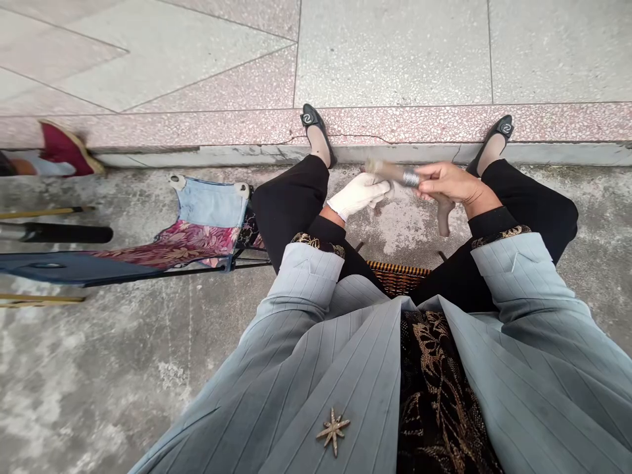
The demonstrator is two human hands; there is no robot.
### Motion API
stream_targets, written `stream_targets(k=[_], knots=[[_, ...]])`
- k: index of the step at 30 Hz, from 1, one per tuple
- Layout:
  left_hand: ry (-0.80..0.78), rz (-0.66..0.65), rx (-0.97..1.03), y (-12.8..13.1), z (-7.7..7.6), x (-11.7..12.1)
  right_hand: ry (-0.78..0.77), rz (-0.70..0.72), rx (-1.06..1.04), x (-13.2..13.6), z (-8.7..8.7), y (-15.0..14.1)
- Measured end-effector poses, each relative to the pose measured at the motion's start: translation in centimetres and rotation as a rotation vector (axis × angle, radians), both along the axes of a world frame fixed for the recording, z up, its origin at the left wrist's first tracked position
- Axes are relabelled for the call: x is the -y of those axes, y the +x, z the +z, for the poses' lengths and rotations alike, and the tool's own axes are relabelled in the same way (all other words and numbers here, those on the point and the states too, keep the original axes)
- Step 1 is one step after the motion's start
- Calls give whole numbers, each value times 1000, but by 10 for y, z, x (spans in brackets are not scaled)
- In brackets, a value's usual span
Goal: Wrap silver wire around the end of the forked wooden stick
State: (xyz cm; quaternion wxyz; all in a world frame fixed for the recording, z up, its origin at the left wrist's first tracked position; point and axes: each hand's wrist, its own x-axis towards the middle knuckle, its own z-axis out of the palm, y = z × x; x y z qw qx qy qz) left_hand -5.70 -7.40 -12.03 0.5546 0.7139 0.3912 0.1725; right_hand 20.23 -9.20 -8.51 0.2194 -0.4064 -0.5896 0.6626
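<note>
My left hand (359,196) wears a white knit glove and is closed, its fingers pressed together between my knees. Whatever it may hold is hidden or too small to name. My right hand (451,183) is bare and wrapped round a brown wooden tool (392,172) bound with silver wire near my fingers. The tool's far end is smeared by motion and lies just above the gloved fingers; I cannot tell whether they touch. Below my right hand hangs a curved brown piece (445,217), seemingly part of the same tool.
Under me shows the edge of a woven seat (397,278). To the left stands a folding chair with a pale blue and floral cloth (210,204). Another person's red shoe (64,148) rests near the low stone step (237,156). Tiled paving (395,52) lies beyond.
</note>
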Motion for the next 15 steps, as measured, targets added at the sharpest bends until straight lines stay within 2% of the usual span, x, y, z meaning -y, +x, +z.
stream_targets(k=[3,5,7,10,13,15], knots=[[-45,-12,-13,5,1,4,62,-337,-37,-2,-3,-2],[-52,-39,-71,9,2,8,57,-463,70,-5,-11,-3],[-32,-83,-138,12,3,11,29,-514,240,-8,-20,-5],[17,-129,-201,16,3,13,86,-414,591,-11,-27,-6],[42,-111,-221,17,0,11,226,-168,967,-11,-27,-9],[56,-80,-225,16,-3,10,262,-11,1117,-11,-27,-11]])
